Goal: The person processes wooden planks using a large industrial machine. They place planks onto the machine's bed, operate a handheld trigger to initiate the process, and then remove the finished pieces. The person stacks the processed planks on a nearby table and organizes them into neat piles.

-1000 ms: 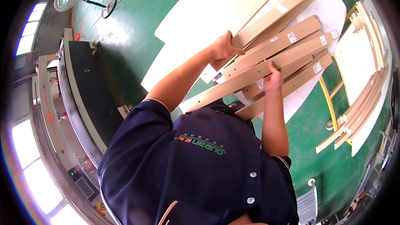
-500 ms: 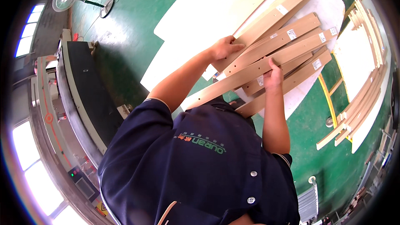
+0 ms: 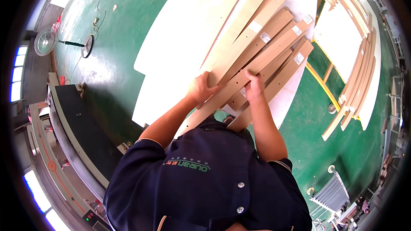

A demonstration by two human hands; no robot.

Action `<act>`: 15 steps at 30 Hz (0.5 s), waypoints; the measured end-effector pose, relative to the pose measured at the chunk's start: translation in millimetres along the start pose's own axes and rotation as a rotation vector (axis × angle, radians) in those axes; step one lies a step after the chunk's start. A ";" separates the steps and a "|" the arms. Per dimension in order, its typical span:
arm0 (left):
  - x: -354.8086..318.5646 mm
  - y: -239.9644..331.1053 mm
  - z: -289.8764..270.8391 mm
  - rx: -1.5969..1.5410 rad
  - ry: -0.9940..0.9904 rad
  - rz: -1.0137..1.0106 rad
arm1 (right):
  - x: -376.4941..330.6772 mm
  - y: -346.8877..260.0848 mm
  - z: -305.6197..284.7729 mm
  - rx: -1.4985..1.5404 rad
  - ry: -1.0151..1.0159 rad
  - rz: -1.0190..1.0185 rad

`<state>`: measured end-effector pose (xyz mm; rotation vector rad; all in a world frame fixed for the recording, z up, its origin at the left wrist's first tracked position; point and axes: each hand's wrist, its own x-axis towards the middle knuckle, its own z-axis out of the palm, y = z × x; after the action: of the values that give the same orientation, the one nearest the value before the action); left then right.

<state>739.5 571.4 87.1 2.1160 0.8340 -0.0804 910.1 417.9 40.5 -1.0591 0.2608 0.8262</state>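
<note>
Several long, light-brown wooden boards lie fanned out in front of me, some with white labels near their far ends. My left hand is closed around the near end of one of the left boards, its thumb toward the right. A longer board with small drilled holes slants across the others, its near end close to my shirt. On its right edge my right hand grips it, thumb on top and the other fingers hidden beneath. Further right, another labelled board reaches toward my waist.
White-topped table under the boards, a wide pale panel on its left. At the right stands a yellow-framed cart stacked with wooden strips. Left are a black-topped machine and a standing fan. A grey wheeled rack stands lower right.
My view has turned, so the table sits further left. My left hand has slid nearer me along the boards to a near end. The right hand keeps its hold on the slanting board.
</note>
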 end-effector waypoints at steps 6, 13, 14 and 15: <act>21.0 2.4 -10.0 0.056 0.121 -0.005 | -3.8 0.2 0.8 -0.017 0.024 0.009; 59.7 -26.3 5.2 0.268 0.292 0.050 | -8.8 -0.5 5.0 -0.012 0.039 0.002; 61.2 -29.9 8.7 0.271 0.274 0.033 | -8.0 0.1 3.9 -0.012 0.033 -0.002; 60.1 -33.0 11.8 0.274 0.253 0.013 | -8.2 0.7 3.2 -0.012 0.030 -0.003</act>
<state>769.4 609.0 36.7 2.4234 1.0040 0.0864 903.4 416.9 46.2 -1.0837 0.2799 0.8104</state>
